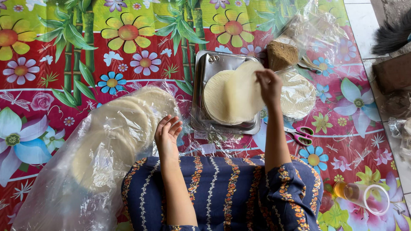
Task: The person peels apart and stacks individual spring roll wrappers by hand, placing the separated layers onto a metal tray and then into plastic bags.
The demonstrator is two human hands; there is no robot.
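My right hand pinches the edge of a thin round pale wrapper, lifting it above a stack of the same wrappers lying in a square metal tray. My left hand hovers with fingers apart at the edge of a large clear plastic bag that holds a row of more round wrappers. It grips nothing.
A second clear bag of wrappers lies right of the tray, with a brown block behind it. Pink-handled scissors rest near my right arm. A plastic cup lies tipped at lower right. A flowered mat covers the floor.
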